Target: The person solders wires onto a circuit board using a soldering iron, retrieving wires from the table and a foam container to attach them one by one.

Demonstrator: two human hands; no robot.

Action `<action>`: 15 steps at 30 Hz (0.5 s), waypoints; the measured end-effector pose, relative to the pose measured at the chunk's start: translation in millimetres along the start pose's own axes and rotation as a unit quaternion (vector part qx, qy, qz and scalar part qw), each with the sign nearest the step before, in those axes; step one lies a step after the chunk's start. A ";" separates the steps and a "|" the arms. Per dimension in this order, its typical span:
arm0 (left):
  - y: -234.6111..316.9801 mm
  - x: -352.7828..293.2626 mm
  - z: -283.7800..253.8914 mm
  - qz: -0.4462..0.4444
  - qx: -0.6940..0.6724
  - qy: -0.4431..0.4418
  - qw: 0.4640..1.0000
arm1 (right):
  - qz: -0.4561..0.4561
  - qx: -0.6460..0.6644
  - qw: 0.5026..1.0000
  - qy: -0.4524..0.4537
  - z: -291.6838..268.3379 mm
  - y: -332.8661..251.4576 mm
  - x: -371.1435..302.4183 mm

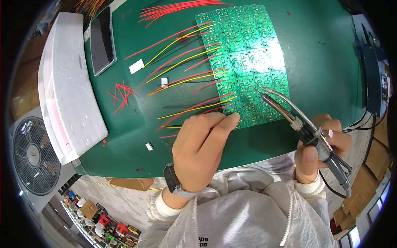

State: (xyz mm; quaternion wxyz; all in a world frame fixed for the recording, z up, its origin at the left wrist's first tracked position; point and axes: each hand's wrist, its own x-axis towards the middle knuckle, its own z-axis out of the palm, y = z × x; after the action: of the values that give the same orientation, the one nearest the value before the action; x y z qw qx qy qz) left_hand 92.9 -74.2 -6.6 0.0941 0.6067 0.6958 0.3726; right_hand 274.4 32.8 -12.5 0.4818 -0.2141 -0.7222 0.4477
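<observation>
Left hand (pixel 200 149) is pinching down at the near-left corner of the board, thumb and fingers drawn nearly together; whether a wire is sitting between those fingertips, I cannot tell, as the fingers are hiding it. Its wrist is wearing a dark-faced watch with a pale strap (pixel 171 180). Over on the right, the right hand (pixel 309 157) is closing its fingers and thumb around a dark-handled soldering iron with a metal barrel (pixel 296 124), and a thin curved metal tube (pixel 284 97) is running alongside. The iron's tip is pointing far and left, hovering over or touching the board; which one, this angle is not showing.

And that board, a large green printed-circuit panel dotted with pale solder pads (pixel 244 53), is lying just beyond the left hand, on a dark green tabletop (pixel 128 161). Along its left edge, long red, yellow and black wires (pixel 178 68) are fanning out leftward, the nearest ones passing beside and beneath the left hand. Farther left, short red wire pieces (pixel 120 97) are lying in a loose scatter, with a small white rectangular block (pixel 149 146) sitting nearer. At the far side, a bundle of straight red wires (pixel 182 10) is stretching out. Far left, a flat black-screened device (pixel 102 41) is resting beside a long white foam slab (pixel 68 82), and beyond the table's left edge a round grey fan (pixel 35 155) is standing.
</observation>
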 end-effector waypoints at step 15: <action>-3.1 0.7 9.8 -0.026 -0.026 0.055 0.998 | -0.004 0.012 1.000 0.006 7.6 -5.6 -16.4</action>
State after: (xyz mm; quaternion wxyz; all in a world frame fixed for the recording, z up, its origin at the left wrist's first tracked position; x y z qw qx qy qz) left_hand 96.0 -69.6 -15.2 0.0813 0.5644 0.7055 0.4208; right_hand 275.6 14.5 -17.0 0.4910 -0.2080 -0.7145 0.4530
